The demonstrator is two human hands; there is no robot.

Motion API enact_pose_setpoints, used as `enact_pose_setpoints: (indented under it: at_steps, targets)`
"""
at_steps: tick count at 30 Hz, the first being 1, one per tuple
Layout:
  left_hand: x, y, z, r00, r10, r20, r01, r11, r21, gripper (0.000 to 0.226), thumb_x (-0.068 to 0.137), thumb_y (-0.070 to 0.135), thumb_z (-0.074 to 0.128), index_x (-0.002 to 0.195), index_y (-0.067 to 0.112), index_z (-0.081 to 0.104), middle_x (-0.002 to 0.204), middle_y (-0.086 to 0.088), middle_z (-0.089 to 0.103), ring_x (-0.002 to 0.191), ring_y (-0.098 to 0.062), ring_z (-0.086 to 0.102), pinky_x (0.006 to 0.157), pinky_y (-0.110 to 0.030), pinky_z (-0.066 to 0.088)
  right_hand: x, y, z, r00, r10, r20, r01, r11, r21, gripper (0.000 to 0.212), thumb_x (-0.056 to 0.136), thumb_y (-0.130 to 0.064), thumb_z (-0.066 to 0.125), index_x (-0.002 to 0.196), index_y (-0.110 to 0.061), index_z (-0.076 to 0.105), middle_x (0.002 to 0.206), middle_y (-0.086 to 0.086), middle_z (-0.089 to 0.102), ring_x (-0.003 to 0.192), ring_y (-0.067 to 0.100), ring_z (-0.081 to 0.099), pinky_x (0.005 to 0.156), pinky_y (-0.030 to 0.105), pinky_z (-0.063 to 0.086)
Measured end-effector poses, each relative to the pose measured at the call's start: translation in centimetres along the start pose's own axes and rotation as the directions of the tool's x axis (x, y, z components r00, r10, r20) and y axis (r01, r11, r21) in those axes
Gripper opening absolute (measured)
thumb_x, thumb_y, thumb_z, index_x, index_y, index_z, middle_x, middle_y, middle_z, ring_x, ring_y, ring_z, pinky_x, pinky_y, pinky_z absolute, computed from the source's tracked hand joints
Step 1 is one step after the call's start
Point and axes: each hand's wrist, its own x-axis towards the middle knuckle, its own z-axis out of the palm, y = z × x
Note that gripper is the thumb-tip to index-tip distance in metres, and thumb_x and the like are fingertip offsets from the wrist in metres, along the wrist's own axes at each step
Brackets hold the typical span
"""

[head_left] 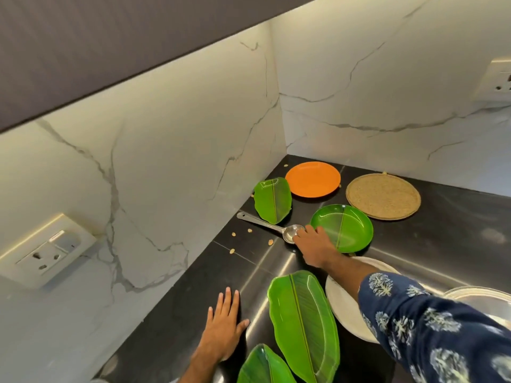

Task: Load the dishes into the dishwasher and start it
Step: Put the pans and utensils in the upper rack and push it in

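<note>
Dishes lie spread on a black countertop (414, 244). A round green plate (348, 228) sits mid-counter, and my right hand (315, 244) rests at its left rim, fingertips touching the bowl of a steel ladle (265, 223). Whether the fingers grip anything is unclear. My left hand (224, 324) lies flat and open on the counter, holding nothing. Beside it is a long green leaf-shaped plate (304, 324), with another leaf plate (262, 366) at the bottom edge. A small leaf plate (272, 200) and an orange plate (312, 178) sit near the corner. A white plate (345, 308) lies under my right forearm.
A round woven mat (383, 196) lies by the back wall. A steel vessel rim (481, 297) shows at the right edge. Small crumbs (250, 230) dot the counter. Marble walls meet in a corner, with sockets on the left wall (47, 252) and the right wall (500, 81). A dark cabinet hangs overhead.
</note>
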Motion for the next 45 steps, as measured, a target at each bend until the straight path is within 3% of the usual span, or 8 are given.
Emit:
enact_pose_setpoints:
  at_steps: [4,12,16,22,28,34,40,45]
  targets:
    - [0.0,0.0,-0.2,1.0,-0.002,0.013,0.001,1.0,0.009,0.079,0.101,0.061,0.027,0.159,0.025,-0.013,0.164,0.002,-0.025,0.152,-0.02,-0.021,0.124,-0.048,0.0,0.9,-1.4,-0.2,1.0,0.015,-0.02,-0.016,0.999,-0.031,0.038,0.092,-0.018,0.058,0.129,-0.021,0.052,0.134,0.004,0.054,0.123,0.028,0.044,0.095,0.041,0.035]
    - [0.0,0.3,-0.9,1.0,0.02,0.01,-0.02,1.0,-0.023,0.081,0.101,0.056,0.04,0.161,0.022,-0.003,0.168,-0.002,-0.013,0.155,-0.024,-0.009,0.124,-0.046,0.008,-0.1,-1.5,0.0,0.986,-0.117,-0.119,0.113,0.993,-0.044,0.032,0.067,-0.018,0.077,0.096,-0.023,0.065,0.088,-0.004,0.066,0.088,0.023,0.056,0.078,0.04,0.038]
    - [0.5,1.0,-3.3,0.992,0.041,-0.123,-0.048,0.997,-0.057,0.054,0.101,0.048,0.045,0.147,0.019,0.042,0.156,-0.009,0.04,0.14,-0.026,0.043,0.113,-0.038,0.037,-3.2,0.0,-1.1,0.934,-0.084,-0.347,0.103,0.994,0.037,0.023,0.065,-0.022,0.077,0.084,-0.024,0.064,0.079,-0.006,0.06,0.081,0.021,0.053,0.078,0.039,0.042]
    - [1.1,9.3,-9.9,0.644,0.395,-0.655,-0.49,0.87,0.044,0.051,0.096,0.043,0.051,0.14,0.017,0.05,0.139,-0.004,0.05,0.128,-0.022,0.048,0.101,-0.04,0.041,-14.7,5.8,-2.0,0.829,0.01,-0.559,0.11,0.977,0.182,0.013,0.079,-0.024,0.072,0.087,-0.026,0.061,0.089,-0.009,0.058,0.091,0.021,0.052,0.087,0.04,0.038]
    - [-1.4,24.1,-11.4,0.506,0.764,-0.4,-0.748,0.62,0.237,0.047,0.104,0.056,0.026,0.113,0.027,0.062,0.109,0.007,0.063,0.11,-0.018,0.06,0.103,-0.046,0.039,-31.6,11.1,-2.1,0.766,0.128,-0.63,-0.019,0.984,0.176,0.004,0.087,-0.023,0.07,0.088,-0.02,0.068,0.094,-0.006,0.062,0.094,0.023,0.054,0.095,0.042,0.042]
    - [-8.5,37.8,-6.3,0.407,0.9,-0.155,-0.909,0.381,-0.169,0.037,0.095,0.062,0.041,0.091,0.029,0.058,0.076,0.014,0.057,0.073,-0.008,0.055,0.065,-0.036,0.045,-49.6,12.9,-0.5,0.73,0.398,-0.556,-0.266,0.915,0.304,0.009,0.091,-0.022,0.061,0.09,-0.021,0.07,0.1,-0.004,0.065,0.093,0.026,0.059,0.093,0.038,0.04]
    - [-20.6,50.2,1.8,0.269,0.962,-0.044,-0.949,0.257,-0.181,0.022,0.096,0.052,0.052,0.092,0.032,0.061,0.077,0.014,0.061,0.072,-0.007,0.055,0.069,-0.034,0.046,-68.3,9.4,2.2,0.483,0.83,-0.28,-0.207,0.419,0.884,0.059,0.065,0.008,0.055,0.122,-0.008,0.053,0.129,0.005,0.045,0.127,0.024,0.046,0.105,0.037,0.042]
    - [-32.5,58.5,9.4,0.018,0.99,0.14,-0.974,0.049,-0.22,0.006,0.099,0.03,0.059,0.1,0.027,0.064,0.081,0.019,0.059,0.074,0.0,0.057,0.068,-0.025,0.047,-83.1,5.1,4.0,0.203,0.958,0.202,0.05,-0.217,0.975,0.046,0.099,-0.022,0.058,0.142,-0.021,0.04,0.133,0.003,0.054,0.104,0.0,0.063,0.081,0.02,0.055]
